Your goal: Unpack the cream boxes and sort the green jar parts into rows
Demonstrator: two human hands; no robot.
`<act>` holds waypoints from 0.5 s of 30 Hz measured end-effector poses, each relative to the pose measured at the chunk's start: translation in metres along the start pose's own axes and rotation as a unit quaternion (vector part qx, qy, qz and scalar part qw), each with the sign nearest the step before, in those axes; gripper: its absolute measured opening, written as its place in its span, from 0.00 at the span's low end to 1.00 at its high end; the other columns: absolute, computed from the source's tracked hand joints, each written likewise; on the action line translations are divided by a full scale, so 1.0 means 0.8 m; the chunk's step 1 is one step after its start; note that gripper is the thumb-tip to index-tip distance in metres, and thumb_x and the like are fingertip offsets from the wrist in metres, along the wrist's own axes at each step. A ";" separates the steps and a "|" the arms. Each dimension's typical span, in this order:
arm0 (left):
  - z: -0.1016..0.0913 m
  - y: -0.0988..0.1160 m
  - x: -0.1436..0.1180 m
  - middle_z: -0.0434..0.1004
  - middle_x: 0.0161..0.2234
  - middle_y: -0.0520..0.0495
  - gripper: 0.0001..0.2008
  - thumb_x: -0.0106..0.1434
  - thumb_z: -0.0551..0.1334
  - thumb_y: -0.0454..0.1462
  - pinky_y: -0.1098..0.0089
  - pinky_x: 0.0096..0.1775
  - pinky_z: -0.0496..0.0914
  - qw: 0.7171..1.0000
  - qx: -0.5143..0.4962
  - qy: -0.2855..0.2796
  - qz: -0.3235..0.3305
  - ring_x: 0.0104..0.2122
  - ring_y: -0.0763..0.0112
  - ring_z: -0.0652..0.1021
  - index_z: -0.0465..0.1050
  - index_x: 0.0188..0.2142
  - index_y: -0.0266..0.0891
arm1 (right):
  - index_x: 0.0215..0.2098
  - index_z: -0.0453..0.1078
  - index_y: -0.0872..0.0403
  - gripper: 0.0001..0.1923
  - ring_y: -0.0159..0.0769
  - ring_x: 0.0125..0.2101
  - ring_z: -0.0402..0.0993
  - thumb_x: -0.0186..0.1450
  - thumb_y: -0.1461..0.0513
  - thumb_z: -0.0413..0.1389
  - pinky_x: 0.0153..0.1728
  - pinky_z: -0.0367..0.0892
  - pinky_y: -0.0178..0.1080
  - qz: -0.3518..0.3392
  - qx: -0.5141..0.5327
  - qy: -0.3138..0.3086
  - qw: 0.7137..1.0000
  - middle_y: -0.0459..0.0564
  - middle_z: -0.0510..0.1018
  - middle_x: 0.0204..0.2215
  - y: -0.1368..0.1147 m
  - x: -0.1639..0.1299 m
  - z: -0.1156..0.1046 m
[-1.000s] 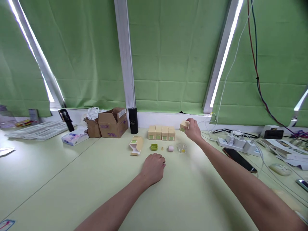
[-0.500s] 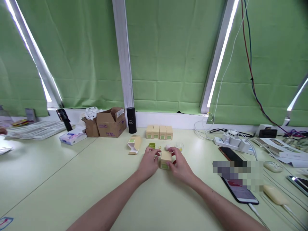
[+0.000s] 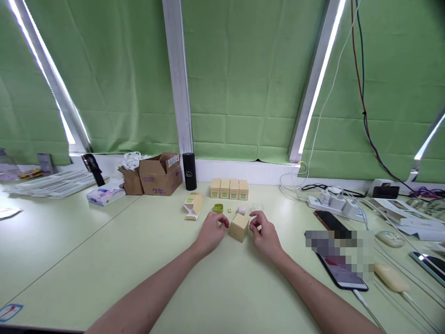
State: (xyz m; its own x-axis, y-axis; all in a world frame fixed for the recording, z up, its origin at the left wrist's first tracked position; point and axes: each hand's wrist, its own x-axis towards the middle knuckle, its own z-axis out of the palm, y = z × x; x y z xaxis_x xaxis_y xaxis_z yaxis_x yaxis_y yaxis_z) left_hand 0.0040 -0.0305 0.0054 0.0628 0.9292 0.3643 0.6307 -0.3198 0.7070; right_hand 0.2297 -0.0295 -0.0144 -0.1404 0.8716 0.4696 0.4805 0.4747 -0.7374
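On the pale green desk point(image 3: 222, 297), the left hand point(image 3: 211, 233) rests nearest, its fingers loosely curled and parted, holding nothing. Opposite it, the right hand point(image 3: 267, 239) is bent the same way, thumb and forefinger apart, also without a grip. Between them stands a small beige cardboard box point(image 3: 239, 227), upright, one corner turned towards the person; whether any fingertip touches it cannot be told.

To handle it well, I would steady it low on opposite faces with light, even pressure, since thin card probably dents, and keep knuckles clear of the small pieces just behind.

Those are a green square dish point(image 3: 218, 208), a tiny yellow piece point(image 3: 230, 210), a pale pink rounded piece point(image 3: 241, 210) and a clear plastic container point(image 3: 257, 207). Farther back, four matching beige boxes point(image 3: 229, 189) stand side by side.
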 end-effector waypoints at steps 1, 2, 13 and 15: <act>0.001 -0.001 0.000 0.78 0.39 0.45 0.12 0.60 0.57 0.28 0.59 0.51 0.72 1.000 -0.001 0.003 0.003 0.47 0.59 0.77 0.78 0.33 0.41 | 0.50 0.63 0.47 0.14 0.38 0.31 0.73 0.66 0.63 0.49 0.31 0.67 0.37 -0.002 0.000 0.004 1.000 0.42 0.74 0.30 0.000 0.000 0.000; 0.002 -0.002 0.001 0.78 0.39 0.45 0.11 0.61 0.57 0.28 0.59 0.50 0.72 1.000 -0.002 0.005 0.005 0.47 0.59 0.77 0.78 0.34 0.42 | 0.50 0.64 0.47 0.14 0.38 0.31 0.73 0.66 0.64 0.49 0.32 0.67 0.37 -0.005 0.001 0.007 1.000 0.42 0.74 0.30 0.001 0.000 0.001; 0.001 0.007 -0.004 0.77 0.46 0.44 0.21 0.56 0.60 0.25 0.53 0.60 0.67 0.999 -0.038 0.029 0.016 0.57 0.57 0.72 0.73 0.48 0.44 | 0.51 0.64 0.46 0.16 0.38 0.33 0.75 0.67 0.65 0.44 0.36 0.69 0.40 0.016 -0.022 0.048 0.998 0.46 0.81 0.39 0.000 0.003 -0.006; 0.003 0.010 -0.007 0.76 0.50 0.42 0.26 0.54 0.62 0.25 0.52 0.62 0.66 0.999 -0.048 0.013 0.007 0.60 0.56 0.70 0.72 0.52 0.44 | 0.50 0.65 0.47 0.15 0.39 0.34 0.76 0.68 0.64 0.45 0.35 0.69 0.40 0.020 -0.026 0.046 0.998 0.46 0.80 0.38 0.002 0.003 -0.006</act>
State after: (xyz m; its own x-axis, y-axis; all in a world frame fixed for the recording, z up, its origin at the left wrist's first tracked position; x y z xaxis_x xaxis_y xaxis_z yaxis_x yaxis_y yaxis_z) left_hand 0.0105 -0.0380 0.0078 0.0501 0.9194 0.3902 0.5523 -0.3510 0.7561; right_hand 0.2342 -0.0273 -0.0117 -0.0410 0.8732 0.4856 0.5282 0.4315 -0.7313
